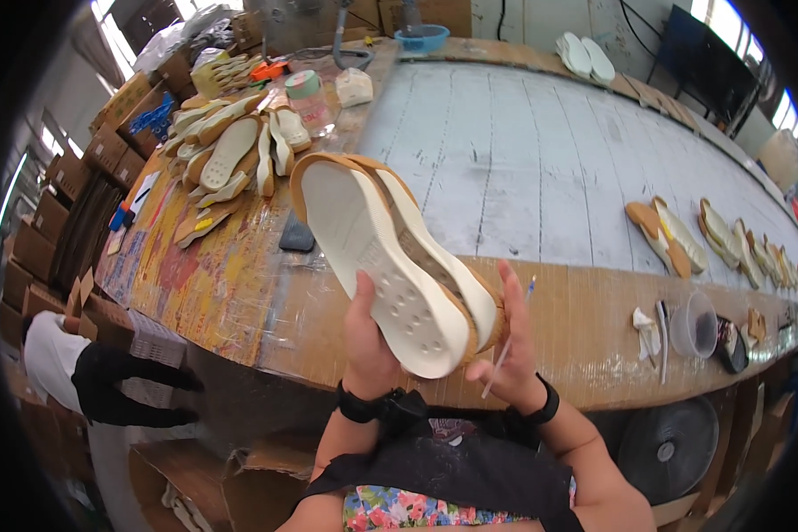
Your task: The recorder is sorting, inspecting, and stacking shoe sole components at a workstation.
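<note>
A pair of white shoe soles (377,266) with tan edges is held up over the near table edge, side by side and tilted, heel and toe ends slanting from upper left to lower right. My left hand (368,350) grips the nearer sole from below, its thumb on the white inner face with the round dimples. Against the lower right end of the pair presses my right hand (519,346), fingers pointing up. A thin clear pen (499,365) with a blue tip is tucked in that same hand. Part of the farther sole is hidden behind the nearer one.
More soles (230,151) are heaped at the left, beside a pink jar (306,97) with a green lid. A row of soles (727,235) runs along the right. Near it stand a clear plastic cup (693,326) and a brush. Another person (71,368) bends over at the far left.
</note>
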### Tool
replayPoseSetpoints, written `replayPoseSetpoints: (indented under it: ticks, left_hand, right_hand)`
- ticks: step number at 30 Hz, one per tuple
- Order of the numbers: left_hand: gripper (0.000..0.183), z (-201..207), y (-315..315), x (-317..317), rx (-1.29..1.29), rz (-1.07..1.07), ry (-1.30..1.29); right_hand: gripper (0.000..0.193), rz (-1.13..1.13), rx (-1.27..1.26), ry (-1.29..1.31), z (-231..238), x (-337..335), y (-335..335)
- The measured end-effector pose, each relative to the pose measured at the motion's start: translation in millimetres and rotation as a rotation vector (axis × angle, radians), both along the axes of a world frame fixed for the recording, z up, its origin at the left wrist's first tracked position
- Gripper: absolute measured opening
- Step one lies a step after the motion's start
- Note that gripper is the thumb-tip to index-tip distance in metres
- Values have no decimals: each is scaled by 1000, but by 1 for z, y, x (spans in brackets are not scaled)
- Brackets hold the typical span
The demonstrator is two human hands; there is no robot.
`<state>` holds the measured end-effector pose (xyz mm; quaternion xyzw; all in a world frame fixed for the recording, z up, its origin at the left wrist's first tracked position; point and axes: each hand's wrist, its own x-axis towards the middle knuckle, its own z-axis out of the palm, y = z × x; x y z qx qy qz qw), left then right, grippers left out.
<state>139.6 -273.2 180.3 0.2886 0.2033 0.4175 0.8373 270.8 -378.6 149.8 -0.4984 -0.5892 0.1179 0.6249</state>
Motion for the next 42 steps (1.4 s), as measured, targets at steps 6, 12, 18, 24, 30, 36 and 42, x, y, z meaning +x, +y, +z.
replayPoseSetpoints:
  ticks: [6, 12, 18, 24, 30, 36, 42]
  left_hand:
    - [48, -10, 8, 0, -255, -235, -180]
    - [45, -26, 21, -10, -306, -367, 19]
    - [49, -51, 38, -21, 138, -201, 424]
    - [60, -48, 45, -14, 342, -269, 534]
    - [66, -39, 50, -13, 290, -259, 576]
    - [57, -8, 43, -1, 407, -230, 890]
    - [55, -8, 46, 1, 384, -214, 975]
  right_hand:
    - [91, 31, -53, -53, 10, -10, 6]
    - [78, 122, -71, 154, -11, -10, -9]
    - [54, -7, -221, 78, -33, 23, 5]
    - [32, -867, -52, 291, -73, 221, 20]
    - [29, -1387, -1197, -883, -104, 369, -48]
    - [27, -1045, -1462, -951, -89, 406, -44]
    - [21, -1329, -1332, -660, -30, 476, -42]
